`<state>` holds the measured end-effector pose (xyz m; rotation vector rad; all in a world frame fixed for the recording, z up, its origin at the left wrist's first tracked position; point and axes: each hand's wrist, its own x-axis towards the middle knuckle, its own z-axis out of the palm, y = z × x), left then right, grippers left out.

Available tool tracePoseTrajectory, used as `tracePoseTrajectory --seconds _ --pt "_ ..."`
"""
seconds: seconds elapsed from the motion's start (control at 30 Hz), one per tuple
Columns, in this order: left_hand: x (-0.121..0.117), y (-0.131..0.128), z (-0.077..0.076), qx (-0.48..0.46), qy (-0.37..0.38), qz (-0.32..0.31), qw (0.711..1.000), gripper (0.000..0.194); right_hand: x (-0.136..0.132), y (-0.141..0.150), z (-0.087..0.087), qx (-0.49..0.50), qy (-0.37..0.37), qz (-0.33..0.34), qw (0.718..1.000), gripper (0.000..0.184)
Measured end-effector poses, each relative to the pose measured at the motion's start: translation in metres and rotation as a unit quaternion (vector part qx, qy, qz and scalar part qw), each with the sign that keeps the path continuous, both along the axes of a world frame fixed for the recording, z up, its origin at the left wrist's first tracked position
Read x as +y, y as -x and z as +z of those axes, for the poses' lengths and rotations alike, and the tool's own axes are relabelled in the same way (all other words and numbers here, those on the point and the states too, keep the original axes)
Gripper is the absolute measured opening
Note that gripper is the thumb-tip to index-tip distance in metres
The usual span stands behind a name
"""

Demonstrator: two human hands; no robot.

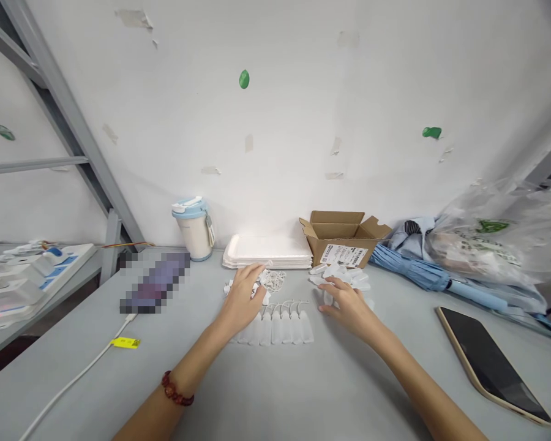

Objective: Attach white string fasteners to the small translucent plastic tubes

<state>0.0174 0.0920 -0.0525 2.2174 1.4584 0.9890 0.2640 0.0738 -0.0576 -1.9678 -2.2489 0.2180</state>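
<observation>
Grey table [266, 392]: L hand [244, 295] half-curled by white cords [275, 281], ctr, can't tell if gripping; R hand [346, 303] part-open, no hold seen, at clear pcs [360, 280], ctr-right, prob best lifted singly w/o nudging corded row [282, 327], lower ctr.

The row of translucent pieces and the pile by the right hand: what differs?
The row lies side by side; the pile is jumbled. White strings show along the row's top; none show on the pile. The row sits nearer the camera than the pile. Both look whitish.

Right fingers [333, 289] at translucent pieces [360, 280]
</observation>
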Motion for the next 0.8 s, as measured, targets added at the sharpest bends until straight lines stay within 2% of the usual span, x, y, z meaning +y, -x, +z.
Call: tracePoseTrajectory --seconds 0.37,0.57,0.7,0.8 --pt "-0.007 -0.007 0.004 -0.062 0.003 0.014 0.998 0.038 0.003 -0.003 -0.001 0.055 -0.040 0.044 0.997 0.033" --pt "-0.014 -0.012 0.006 -0.078 0.021 0.002 0.997 0.036 0.005 -0.005 -0.008 0.076 -0.037 0.041 0.996 0.037" --pt "-0.020 -0.015 0.008 -0.096 0.037 -0.017 0.995 0.036 0.004 -0.003 -0.012 0.149 -0.074 0.039 0.985 0.048" --pt "-0.026 -0.017 0.009 -0.105 0.056 -0.037 0.992 0.036 0.000 0.000 -0.007 0.248 -0.098 0.055 0.962 0.048"
